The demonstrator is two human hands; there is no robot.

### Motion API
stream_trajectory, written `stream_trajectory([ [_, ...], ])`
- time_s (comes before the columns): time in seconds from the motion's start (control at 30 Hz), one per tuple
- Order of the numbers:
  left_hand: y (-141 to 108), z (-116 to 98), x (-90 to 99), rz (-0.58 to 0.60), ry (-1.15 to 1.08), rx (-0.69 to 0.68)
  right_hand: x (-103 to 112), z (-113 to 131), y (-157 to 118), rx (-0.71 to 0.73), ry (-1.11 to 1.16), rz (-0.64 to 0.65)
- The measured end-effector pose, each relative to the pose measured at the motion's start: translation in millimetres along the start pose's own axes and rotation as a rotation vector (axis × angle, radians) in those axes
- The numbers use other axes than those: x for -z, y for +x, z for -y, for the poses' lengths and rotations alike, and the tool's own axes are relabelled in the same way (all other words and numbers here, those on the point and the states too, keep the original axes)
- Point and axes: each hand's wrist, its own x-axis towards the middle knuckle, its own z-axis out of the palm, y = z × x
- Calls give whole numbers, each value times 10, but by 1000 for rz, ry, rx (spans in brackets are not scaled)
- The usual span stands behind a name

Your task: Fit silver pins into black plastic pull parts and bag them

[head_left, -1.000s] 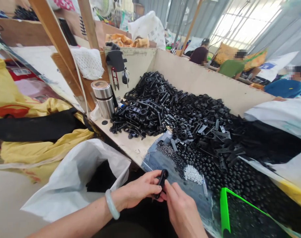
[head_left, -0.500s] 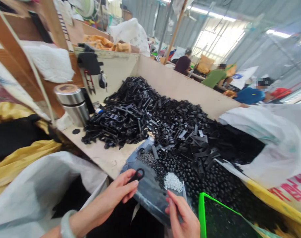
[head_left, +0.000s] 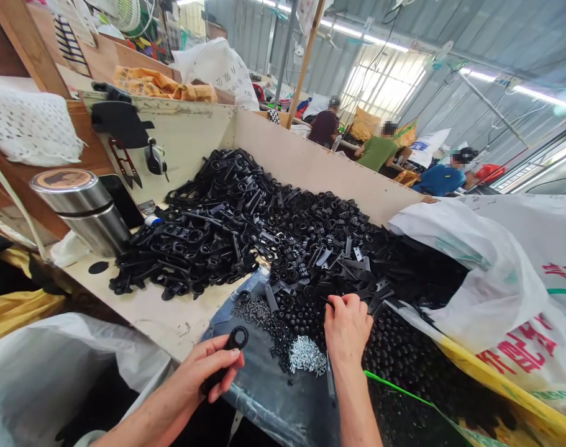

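Pins, small and silver, sit in a heap (head_left: 307,356) on the dark sheet (head_left: 259,385) at the worker's edge of the bench (head_left: 180,320), and I can place everything else by them. Left of the heap, the person's left hand (head_left: 208,366) is closed around a black ringed piece (head_left: 238,337), its round end poking up past the fingers and the rest running down through the palm. Just beyond the heap and a little to its right, the right hand (head_left: 348,323) reaches over the black parts with its fingers drawn narrow together; something dark shows by the fingertips, but I can't tell whether it is gripped.

Grey screws (head_left: 253,310) are scattered beyond the heap on its left. Round black pieces (head_left: 392,347) spread out to its right, where a bright green edge (head_left: 397,388) also shows. Farther off to the left of the heap rises a tangle of long black parts (head_left: 189,239), and past that, farther left again, a steel flask (head_left: 99,230) stands by a dark slab (head_left: 119,195). A white sack (head_left: 492,248) bulges well to the right of the heap. Far beyond it, I see three people, in a dark top (head_left: 324,129), a green shirt (head_left: 378,149) and a blue shirt (head_left: 441,179).
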Motion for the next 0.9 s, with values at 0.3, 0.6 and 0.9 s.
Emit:
stream_trajectory([
  [0.3,-13,-156,-142,65,-93,-12,316,350,-218,-381,693,-5],
  [0.6,-37,-141,-332,214,-252,-105,459,886,-911,-78,692,158],
  [0.9,-69,66,-389,85,-316,10,441,1064,-1132,73,587,158],
])
